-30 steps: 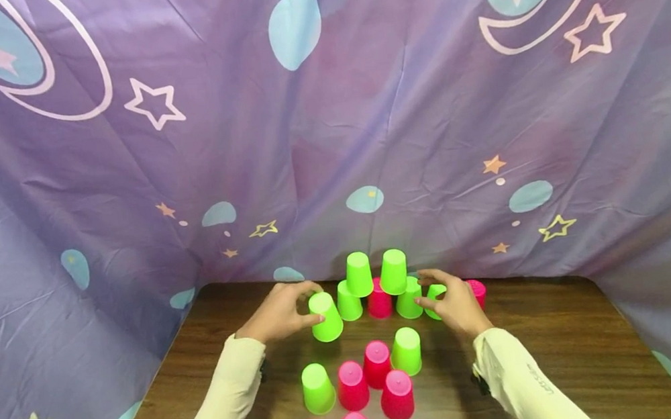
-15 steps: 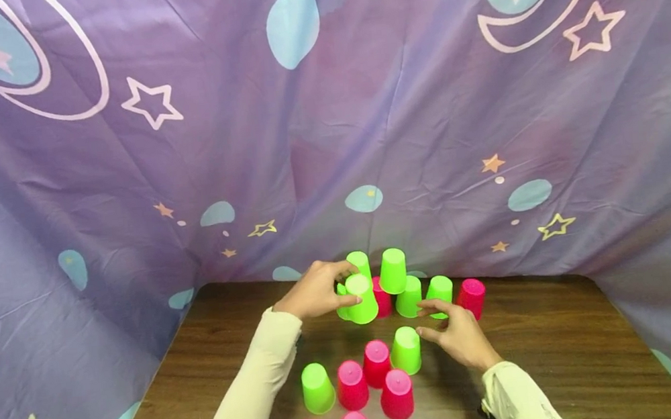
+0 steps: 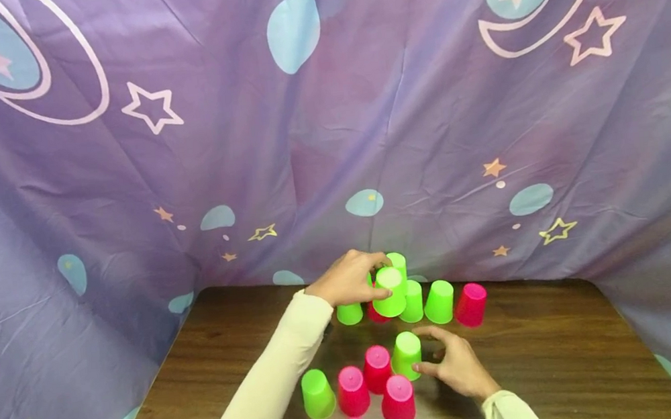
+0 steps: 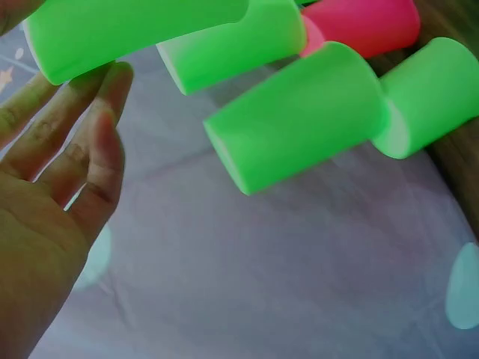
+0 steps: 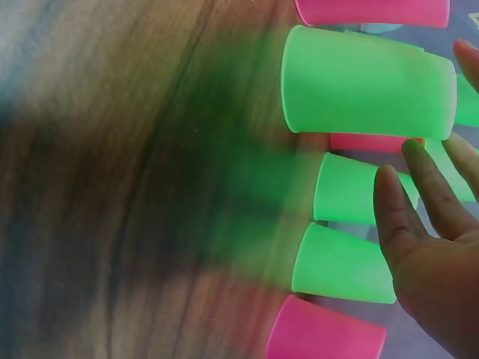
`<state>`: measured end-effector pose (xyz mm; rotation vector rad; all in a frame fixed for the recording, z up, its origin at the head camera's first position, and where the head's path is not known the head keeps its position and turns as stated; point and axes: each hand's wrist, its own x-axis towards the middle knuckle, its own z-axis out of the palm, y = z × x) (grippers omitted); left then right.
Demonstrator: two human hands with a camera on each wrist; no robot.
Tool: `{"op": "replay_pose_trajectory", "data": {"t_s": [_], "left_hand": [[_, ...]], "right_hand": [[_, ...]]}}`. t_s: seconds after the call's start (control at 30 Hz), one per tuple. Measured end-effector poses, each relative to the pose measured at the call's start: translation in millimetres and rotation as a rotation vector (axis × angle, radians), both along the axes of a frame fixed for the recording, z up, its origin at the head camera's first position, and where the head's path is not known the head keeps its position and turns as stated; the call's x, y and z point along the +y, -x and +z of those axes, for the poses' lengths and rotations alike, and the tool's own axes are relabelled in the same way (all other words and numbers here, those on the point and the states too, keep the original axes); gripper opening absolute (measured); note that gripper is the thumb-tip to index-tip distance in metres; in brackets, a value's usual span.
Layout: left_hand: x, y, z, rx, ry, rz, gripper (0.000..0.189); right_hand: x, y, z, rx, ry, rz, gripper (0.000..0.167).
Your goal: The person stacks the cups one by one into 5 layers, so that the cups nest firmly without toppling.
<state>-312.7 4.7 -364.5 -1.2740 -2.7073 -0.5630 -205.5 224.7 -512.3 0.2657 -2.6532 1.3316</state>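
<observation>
My left hand [image 3: 351, 277] holds an upside-down green plastic cup [image 3: 389, 292] above the back row, thumb on its near side. In the left wrist view this held cup [image 4: 142, 30] lies between thumb and fingers. Behind it a green cup [image 3: 397, 261] stands on the row; another upper green cup is mostly hidden by the left hand. My right hand [image 3: 459, 364] is at a standing green cup [image 3: 407, 356] in the middle, thumb and forefinger on either side. The right wrist view shows straight, spread fingers [image 5: 430, 183] right at this cup's base.
The back row has green cups [image 3: 439, 302] and pink-red cups [image 3: 471, 304], all upside down. Nearer stand a green cup [image 3: 318, 394] and several red cups [image 3: 398, 401]. The wooden table [image 3: 542, 338] meets a purple patterned curtain [image 3: 424, 127] behind.
My left hand has carried its green cup rightward, from the row's left end to in front of the upper cups. My right hand has come down from the back row to the middle green cup.
</observation>
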Motion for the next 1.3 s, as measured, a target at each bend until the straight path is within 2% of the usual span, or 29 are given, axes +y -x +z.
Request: {"op": "replay_pose_trajectory", "data": {"t_s": [0.3, 0.6, 0.73, 0.93, 1.13, 1.3], "left_hand": [[31.9, 6.3, 9.5, 0.018, 0.031, -0.061, 0.041], [63.1, 17.3, 9.1, 0.045, 0.067, -0.01, 0.046], [74.0, 21.3, 5.8, 0.027, 0.074, 0.031, 0.047], [85.2, 29.9, -5.6, -0.001, 0.085, 0.079, 0.045], [92.1, 37.6, -14.9, 0.042, 0.135, 0.112, 0.048], [94.8, 40.5, -18.8, 0.056, 0.128, 0.117, 0.047]], "right_hand": [[-6.6, 0.6, -2.6, -0.026, 0.033, -0.027, 0.058], [-10.1, 1.1, -11.9, -0.044, 0.027, -0.087, 0.055], [-11.8, 0.6, -15.0, -0.033, 0.046, -0.088, 0.05], [-11.2, 1.2, -16.1, -0.04, 0.061, -0.114, 0.046], [-9.2, 1.0, -14.3, -0.039, 0.07, -0.118, 0.044], [-8.8, -0.5, -11.4, -0.028, 0.072, -0.115, 0.044]]}}
